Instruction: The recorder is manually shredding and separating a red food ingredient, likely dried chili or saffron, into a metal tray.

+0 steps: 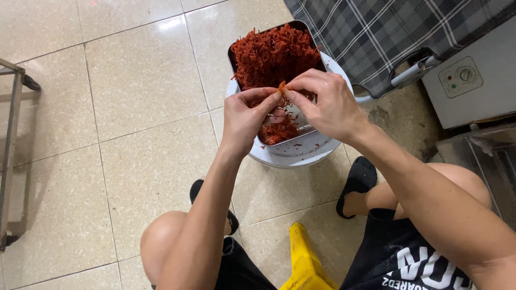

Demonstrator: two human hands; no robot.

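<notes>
Cream glossy floor tiles [134,107] across the left, a metal frame [11,161] at the far left edge. Toward the middle, left hand [247,115] over a rectangular metal tray [235,56], fingers [269,102] pinched together on a small tuft of red shredded strands [281,87]. Same tuft gripped from the other side by right hand [325,104], fingertips closed against it, touching the left ones. Red shredded heap [274,53] piled toward the tray's far end, thinner at the near end. Tray resting on a white round bucket lid [301,153]. Below, bare knees, black slippers [357,180], a yellow stool [306,263]. Further right, plaid grey cloth [376,32], then a grey appliance [473,75].
</notes>
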